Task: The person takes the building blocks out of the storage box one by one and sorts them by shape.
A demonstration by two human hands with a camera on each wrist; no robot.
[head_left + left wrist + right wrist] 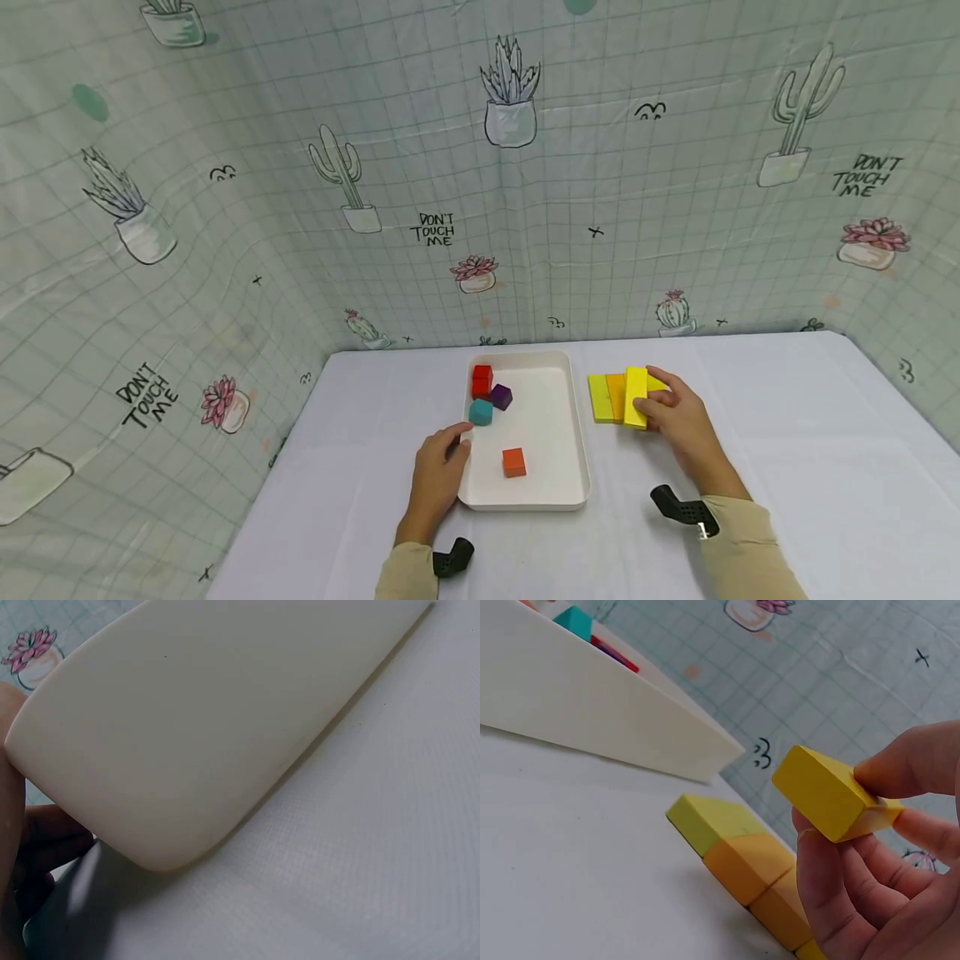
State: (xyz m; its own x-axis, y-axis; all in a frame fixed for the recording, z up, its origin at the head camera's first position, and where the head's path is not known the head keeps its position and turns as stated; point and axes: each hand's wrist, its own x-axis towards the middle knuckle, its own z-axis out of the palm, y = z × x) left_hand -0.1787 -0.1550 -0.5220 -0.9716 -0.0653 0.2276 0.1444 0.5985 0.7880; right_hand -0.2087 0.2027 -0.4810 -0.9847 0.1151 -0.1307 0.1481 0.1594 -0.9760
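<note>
My right hand [678,417] pinches a yellow block [821,791] between thumb and fingers, raised over a row of blocks. That row has a yellow-green block [712,821], orange-yellow blocks [750,862] and a yellow block [656,383] partly hidden behind the hand. On the other side, my left hand [437,468] rests at the left edge of the white tray [555,492], its thumb and index finger touching the rim. In the tray lie a teal block [481,412], a purple block [500,397], red blocks [482,382] and, nearer me, an orange block [513,462].
A white cloth covers the table [360,467]. Behind and beside it hangs a checked curtain [600,183] printed with cacti and pots. The block row stands just right of the tray's far half, with a narrow gap between them.
</note>
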